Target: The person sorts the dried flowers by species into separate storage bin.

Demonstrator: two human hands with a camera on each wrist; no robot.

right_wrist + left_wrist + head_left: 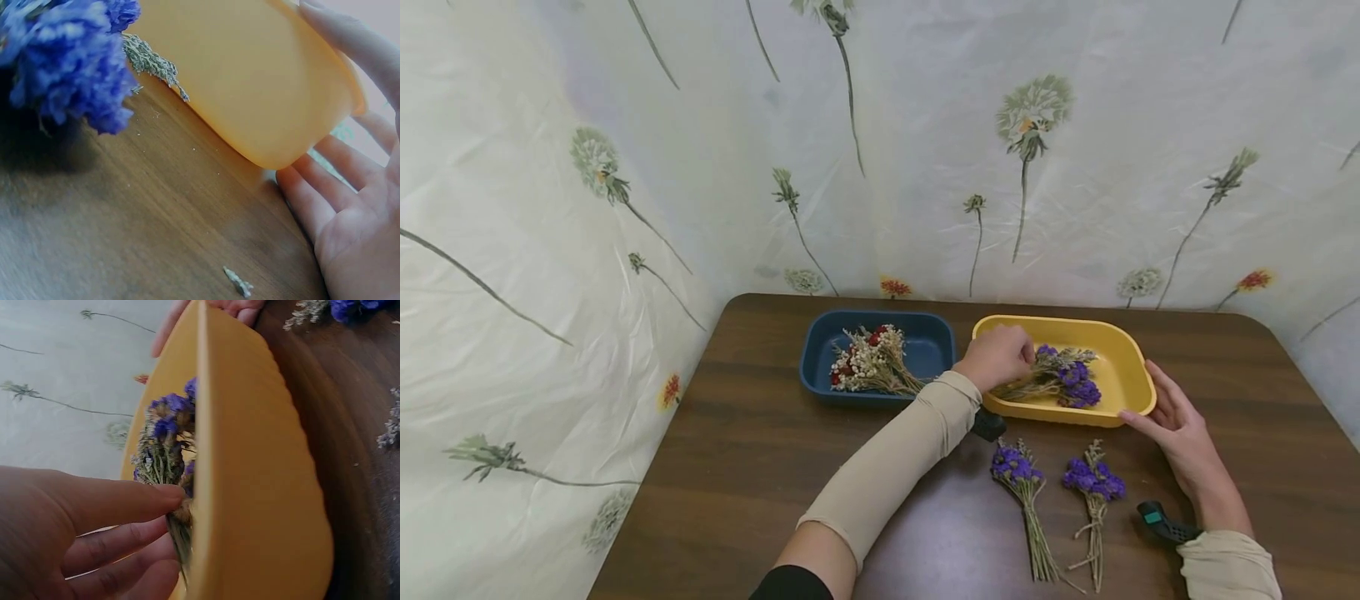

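Note:
My left hand (997, 357) reaches into the yellow tray (1117, 387) at its left end. Thumb and fingers pinch the tied stems of a dried flower bunch (164, 440) with purple blooms and pale sprigs. Its heads point right and lie low inside the tray, where other purple blooms overlap it. My right hand (1180, 433) holds the tray's right end, thumb at the front corner of the rim and fingers along the outer side. In the right wrist view those fingers (337, 181) lie against the tray's end wall.
Two purple flower bunches, a left one (1022, 492) and a right one (1093, 492), lie on the wooden table (737, 467) before the yellow tray. A blue tray (932, 333) on the left holds red and white dried flowers (872, 362). Behind hangs a dandelion-print curtain (910, 150).

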